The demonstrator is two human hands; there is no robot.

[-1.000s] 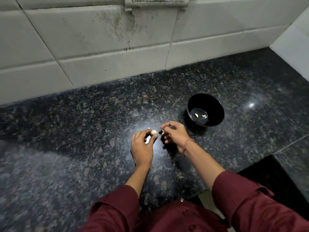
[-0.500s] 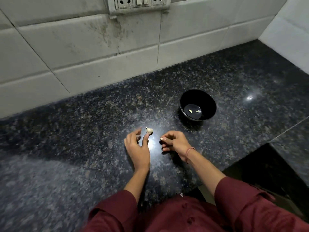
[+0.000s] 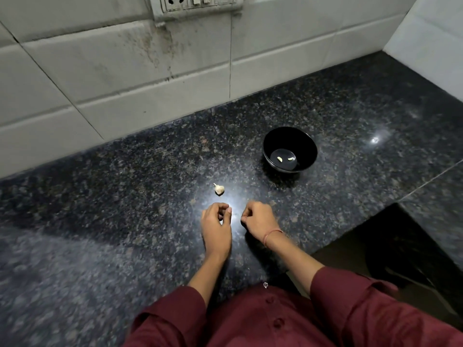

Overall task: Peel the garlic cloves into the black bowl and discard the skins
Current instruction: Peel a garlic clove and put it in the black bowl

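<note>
Your left hand (image 3: pixel 216 222) has set the garlic (image 3: pixel 219 189) down on the counter (image 3: pixel 125 209); its fingers and your right hand's (image 3: pixel 258 217) are curled, perhaps round a clove to peel, though I cannot tell.

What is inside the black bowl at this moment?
Two pale peeled garlic cloves lie apart on the bottom of the black bowl. No skins show there. The bowl's own rim hides the near inner wall, so anything against it cannot be seen.

No legible text — none anywhere.
</note>
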